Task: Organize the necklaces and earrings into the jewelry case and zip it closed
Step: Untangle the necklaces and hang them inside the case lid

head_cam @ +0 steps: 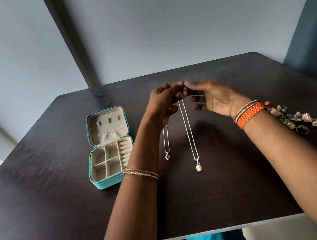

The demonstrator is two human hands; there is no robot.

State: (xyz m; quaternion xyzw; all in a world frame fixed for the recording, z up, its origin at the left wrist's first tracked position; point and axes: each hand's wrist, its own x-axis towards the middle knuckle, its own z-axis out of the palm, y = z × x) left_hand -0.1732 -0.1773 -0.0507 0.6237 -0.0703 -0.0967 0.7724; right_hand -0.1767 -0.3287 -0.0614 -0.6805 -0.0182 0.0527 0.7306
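Observation:
A teal jewelry case (103, 183) lies open on the dark table, left of my arms, its beige compartments empty and the lid tilted back. My left hand (164, 103) and my right hand (214, 96) meet above the table's middle, fingertips pinched together on the top of a long silver necklace (189, 133). Its chain hangs down to an oval pendant (198, 167). A shorter silver necklace (166, 145) with a small heart pendant lies on the table partly behind my left forearm. A heap of earrings (295, 116) sits at the right, beside my right wrist.
The dark wooden table (40, 187) has its near edge just in front of my body. A dark blue chair back (313, 41) stands at the far right corner. A grey wall rises behind the table.

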